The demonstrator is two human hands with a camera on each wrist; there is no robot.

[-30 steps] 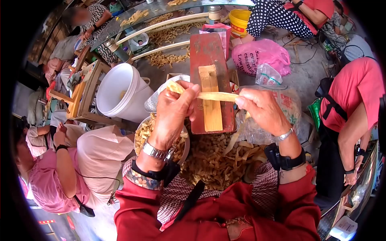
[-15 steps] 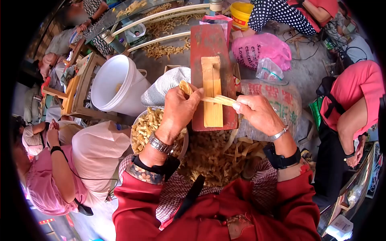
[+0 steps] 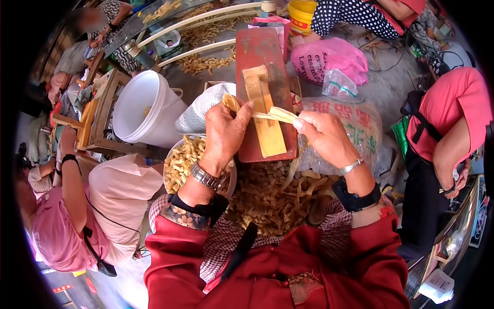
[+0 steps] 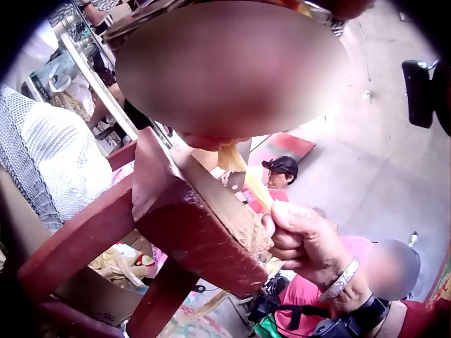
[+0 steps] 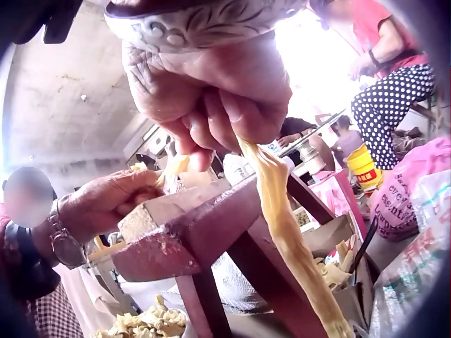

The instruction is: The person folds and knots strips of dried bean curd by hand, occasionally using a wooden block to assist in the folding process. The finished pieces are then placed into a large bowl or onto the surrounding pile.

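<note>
A pale yellow flat strip (image 3: 280, 114) stretches between both hands above a red wooden bench (image 3: 247, 51). My left hand (image 3: 225, 129) pinches its left part between thumb and fingers, and a thicker rolled end pokes out above. At the other side my right hand (image 3: 327, 136) pinches the strip, which looks doubled near the thumb. From the right fist a long tail of the strip (image 5: 289, 232) hangs down in the right wrist view. Beneath the hands, a notched wooden block (image 3: 270, 139) lies on the bench.
A tub (image 3: 231, 188) of short yellow pieces stands left of the bench, and more pieces form a pile (image 3: 278, 195) below. Around are a white bucket (image 3: 141, 108), a pink bag (image 3: 329, 64) and a clear printed sack (image 3: 355, 123). People sit on both sides.
The strip was a single flat band between the hands; it now narrows at the left and lies doubled by the right thumb. The hands have come slightly closer together.
</note>
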